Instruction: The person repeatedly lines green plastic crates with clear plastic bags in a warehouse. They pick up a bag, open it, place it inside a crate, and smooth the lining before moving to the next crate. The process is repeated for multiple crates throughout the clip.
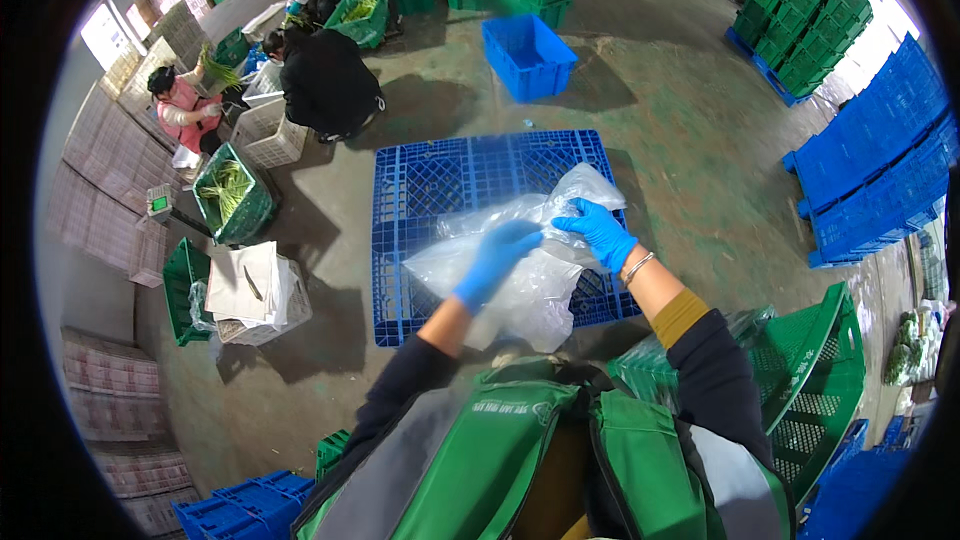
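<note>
Clear plastic bags or sheeting [517, 292] lie crumpled over a blue plastic pallet [420, 184] in front of me. My right hand [598, 232], in a blue glove, pinches a gathered part of the plastic between thumb and fingers near the pallet's right side. A bunched end of the film stands up beyond that hand. My left hand [499, 261], also blue-gloved, is over the middle of the plastic and blurred. Whether its fingers grip the film cannot be made out.
A blue crate [529, 64] stands beyond the pallet. Green crates [814, 382] are close on my right, blue stacked ones [877, 157] farther out. At left are a white crate topped with paper sheets [244, 289], a green crate of vegetables [232, 195] and several people.
</note>
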A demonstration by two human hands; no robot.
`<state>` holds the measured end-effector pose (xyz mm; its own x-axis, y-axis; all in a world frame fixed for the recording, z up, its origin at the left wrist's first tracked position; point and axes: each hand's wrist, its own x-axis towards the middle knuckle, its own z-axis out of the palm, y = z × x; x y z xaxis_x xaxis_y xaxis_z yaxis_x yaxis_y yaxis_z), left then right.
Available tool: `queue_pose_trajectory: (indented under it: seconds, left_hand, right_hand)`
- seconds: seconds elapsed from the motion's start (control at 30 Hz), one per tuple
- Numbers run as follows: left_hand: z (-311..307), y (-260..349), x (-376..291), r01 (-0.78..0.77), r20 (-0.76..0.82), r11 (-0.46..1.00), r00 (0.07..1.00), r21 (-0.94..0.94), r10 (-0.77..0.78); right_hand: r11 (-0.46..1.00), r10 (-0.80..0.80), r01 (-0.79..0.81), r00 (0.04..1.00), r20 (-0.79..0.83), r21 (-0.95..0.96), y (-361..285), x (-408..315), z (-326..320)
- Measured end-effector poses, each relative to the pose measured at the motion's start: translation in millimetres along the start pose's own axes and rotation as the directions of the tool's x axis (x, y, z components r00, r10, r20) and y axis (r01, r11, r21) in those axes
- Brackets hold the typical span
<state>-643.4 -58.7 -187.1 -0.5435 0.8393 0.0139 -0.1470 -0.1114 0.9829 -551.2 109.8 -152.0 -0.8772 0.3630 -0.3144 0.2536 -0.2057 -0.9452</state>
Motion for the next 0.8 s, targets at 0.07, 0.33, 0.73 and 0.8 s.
queue_pose_trajectory:
  seconds: [0.07,0.33,0.73,0.8]
  left_hand:
    - [29,3,2,0.104,-0.044,0.973,0.992,-0.207,-0.115]
    - [26,-31,2,0.3,0.12,0.843,0.954,-0.447,-0.276]
    - [1,-56,-31,0.217,0.019,0.838,0.971,-0.501,-0.24]
    - [-6,-56,-36,0.303,0.07,0.791,0.946,-0.531,-0.316]
  right_hand:
    - [0.998,0.046,-0.044,0.997,-0.056,0.033,11,-8,7]
    - [0.967,0.007,0.015,0.996,0.086,-0.255,29,-30,4]
    - [0.943,0.331,-0.322,0.93,0.158,-0.078,54,-26,22]
    - [0.954,0.278,-0.257,0.951,0.138,-0.152,59,-23,21]
